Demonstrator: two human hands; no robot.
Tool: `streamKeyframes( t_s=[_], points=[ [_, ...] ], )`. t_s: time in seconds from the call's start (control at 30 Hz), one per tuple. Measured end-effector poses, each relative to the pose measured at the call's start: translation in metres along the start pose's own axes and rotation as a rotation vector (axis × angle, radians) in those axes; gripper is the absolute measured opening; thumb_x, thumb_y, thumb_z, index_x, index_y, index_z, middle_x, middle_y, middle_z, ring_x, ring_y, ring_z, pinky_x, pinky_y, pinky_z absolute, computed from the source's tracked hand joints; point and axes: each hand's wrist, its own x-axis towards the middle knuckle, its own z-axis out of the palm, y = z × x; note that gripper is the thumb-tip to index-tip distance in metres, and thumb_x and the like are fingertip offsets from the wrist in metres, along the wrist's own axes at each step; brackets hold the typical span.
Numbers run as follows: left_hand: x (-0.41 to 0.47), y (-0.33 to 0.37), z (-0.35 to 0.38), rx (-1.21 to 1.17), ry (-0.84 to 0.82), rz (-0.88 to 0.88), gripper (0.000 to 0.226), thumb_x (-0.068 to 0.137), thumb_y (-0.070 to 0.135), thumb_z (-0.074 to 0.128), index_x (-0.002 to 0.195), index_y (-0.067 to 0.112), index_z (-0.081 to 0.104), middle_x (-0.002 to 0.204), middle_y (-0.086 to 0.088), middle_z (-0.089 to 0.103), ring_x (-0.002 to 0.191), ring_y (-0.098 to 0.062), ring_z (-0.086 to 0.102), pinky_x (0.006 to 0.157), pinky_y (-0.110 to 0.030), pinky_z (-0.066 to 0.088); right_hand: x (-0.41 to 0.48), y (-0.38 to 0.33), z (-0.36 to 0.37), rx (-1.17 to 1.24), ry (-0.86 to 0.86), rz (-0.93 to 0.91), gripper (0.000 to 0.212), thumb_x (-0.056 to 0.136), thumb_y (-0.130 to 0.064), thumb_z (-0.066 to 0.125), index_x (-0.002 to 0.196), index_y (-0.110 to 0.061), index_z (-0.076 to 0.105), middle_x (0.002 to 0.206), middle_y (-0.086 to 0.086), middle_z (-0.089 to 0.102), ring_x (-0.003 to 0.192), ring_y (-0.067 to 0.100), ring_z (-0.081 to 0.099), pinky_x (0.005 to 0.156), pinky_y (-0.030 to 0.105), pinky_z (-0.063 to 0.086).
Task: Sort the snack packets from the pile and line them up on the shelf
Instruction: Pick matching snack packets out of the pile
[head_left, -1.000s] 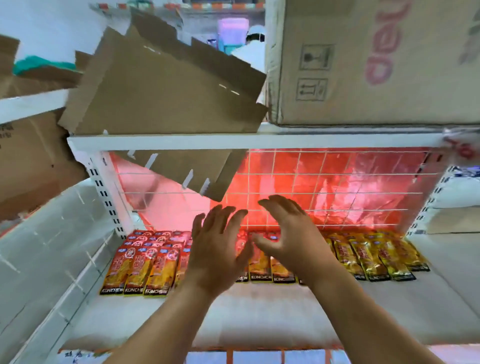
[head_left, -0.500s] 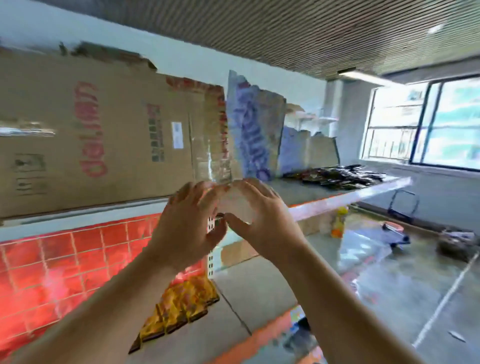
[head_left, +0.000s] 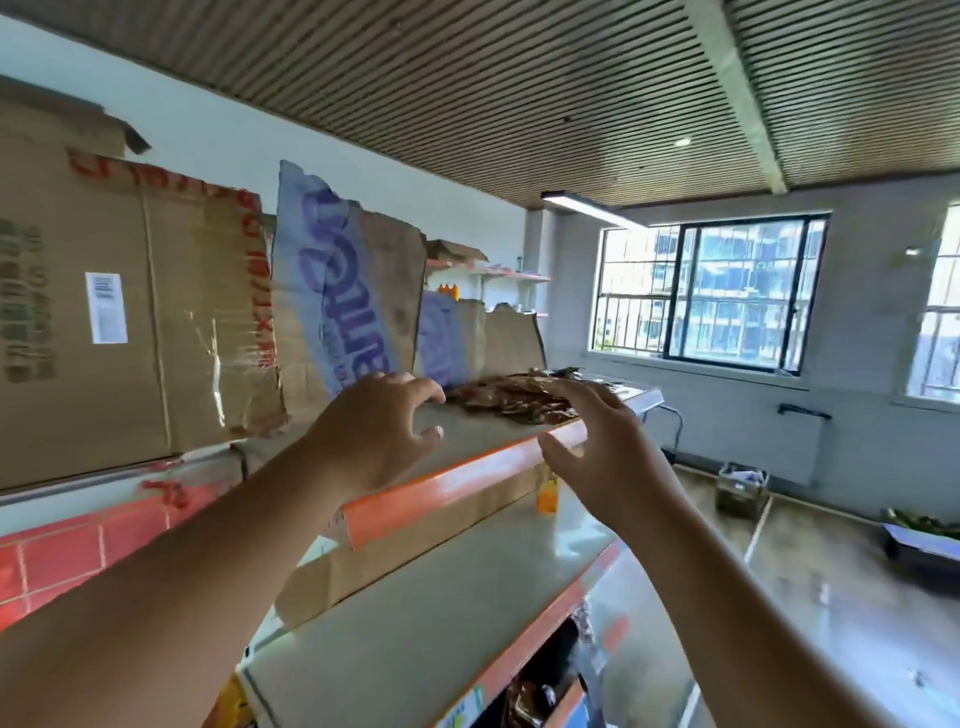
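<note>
- 1 pile of snack packets (head_left: 519, 400) lies on the upper shelf (head_left: 457, 475), toward its far end and close to the orange front lip.
- The packets are brown and heaped over one another. They are too small and jumbled to count, and which way any single packet points cannot be told.
- The pile is long and low, and its long axis runs along the shelf, away from the person and toward the window (head_left: 711, 291).
- 2 bare hands are raised at the near end of the pile, and neither holds anything.
- The left hand (head_left: 379, 431) is over the shelf top, fingers apart and loosely bent, with its fingertips just short of the pile's near edge. Whether they touch the shelf cannot be told.
- The right hand (head_left: 602, 447) is at the front lip beside the pile, fingers spread and nearly straight, thumb held apart below them.
- 2 torn cardboard sheets with blue print stand behind the pile, the taller (head_left: 343, 291) nearer the person and the shorter (head_left: 447, 343) farther off.
- 1 large brown carton (head_left: 104, 312) with a white label stands to the left.
- 1 lower shelf (head_left: 441, 597) lies beneath, with 1 orange bottle (head_left: 546, 493) on it.
</note>
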Motion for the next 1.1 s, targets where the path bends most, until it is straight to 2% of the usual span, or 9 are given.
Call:
streamKeyframes(
  t_s=[0.07,0.2,0.37,0.43,0.5,0.63,0.83,0.97,1.1],
  points=[
    [0.022,-0.01,0.011,-0.015,-0.084,-0.034,0.043,0.092,0.045,0.065,0.133,0.033,0.061,0.137,0.002,0.062,0.122,-0.021,0.056,0.103,-0.039,0.047,0.013,0.018,0.005,-0.032,-0.011,0.023,0.056,0.085,-0.027,0.073,0.138,-0.033,0.055,0.137,-0.009,0.057,0.104,0.021,0.065,0.093,0.035,0.051],
    [0.071,-0.033,0.033,-0.039,-0.167,-0.098,0.041,0.093,0.044,0.065,0.132,0.035,0.062,0.13,0.005,0.063,0.115,-0.02,0.059,0.097,-0.032,0.047,0.05,0.05,0.026,-0.133,-0.034,0.037,0.056,0.088,-0.03,0.072,0.141,-0.027,0.055,0.139,-0.003,0.057,0.12,0.021,0.059,0.099,0.035,0.049],
    [0.128,-0.069,0.055,-0.064,-0.224,-0.165,0.036,0.09,0.043,0.066,0.124,0.036,0.065,0.116,0.012,0.066,0.103,-0.016,0.063,0.093,-0.032,0.052,0.102,0.074,0.065,-0.163,-0.059,0.046,0.051,0.087,-0.03,0.072,0.136,-0.027,0.058,0.133,-0.002,0.06,0.119,0.022,0.058,0.095,0.033,0.047],
    [0.148,-0.083,0.059,-0.06,-0.263,-0.175,0.033,0.089,0.042,0.065,0.122,0.036,0.065,0.112,0.014,0.067,0.093,-0.011,0.064,0.08,-0.029,0.054,0.121,0.08,0.081,-0.169,-0.068,0.049,0.049,0.087,-0.032,0.072,0.134,-0.028,0.059,0.132,-0.004,0.06,0.116,0.021,0.059,0.091,0.031,0.047],
    [0.165,-0.091,0.062,-0.069,-0.28,-0.183,0.025,0.09,0.039,0.063,0.114,0.037,0.066,0.108,0.015,0.068,0.082,-0.005,0.063,0.067,-0.025,0.049,0.139,0.085,0.094,-0.149,-0.076,0.059,0.046,0.088,-0.033,0.071,0.133,-0.029,0.06,0.131,-0.006,0.06,0.113,0.019,0.059,0.086,0.028,0.043],
    [0.192,-0.098,0.068,-0.068,-0.319,-0.164,0.025,0.091,0.035,0.06,0.113,0.036,0.071,0.107,0.015,0.066,0.094,-0.004,0.06,0.075,-0.025,0.049,0.165,0.099,0.111,-0.123,-0.106,0.059,0.039,0.087,-0.032,0.071,0.126,-0.028,0.064,0.123,-0.004,0.063,0.105,0.021,0.061,0.085,0.03,0.046],
    [0.228,-0.091,0.084,-0.023,-0.366,-0.156,0.022,0.093,0.033,0.062,0.112,0.033,0.072,0.109,0.015,0.067,0.1,-0.006,0.061,0.085,-0.025,0.05,0.2,0.134,0.13,-0.129,-0.192,0.044,0.033,0.087,-0.032,0.07,0.12,-0.03,0.065,0.114,-0.004,0.064,0.096,0.021,0.062,0.079,0.033,0.051],
    [0.249,-0.081,0.103,0.034,-0.393,-0.194,0.02,0.096,0.032,0.062,0.113,0.032,0.071,0.109,0.013,0.067,0.101,-0.009,0.062,0.09,-0.031,0.054,0.228,0.157,0.141,-0.103,-0.292,0.002,0.03,0.088,-0.034,0.072,0.117,-0.03,0.066,0.112,-0.002,0.067,0.093,0.019,0.064,0.08,0.032,0.054],
    [0.271,-0.075,0.128,0.149,-0.455,-0.28,0.019,0.095,0.032,0.063,0.107,0.023,0.075,0.107,0.003,0.072,0.098,-0.019,0.067,0.088,-0.037,0.057,0.26,0.181,0.156,-0.158,-0.484,-0.05,0.03,0.089,-0.035,0.071,0.118,-0.032,0.066,0.109,-0.003,0.067,0.087,0.018,0.064,0.073,0.029,0.055]
  ],
)
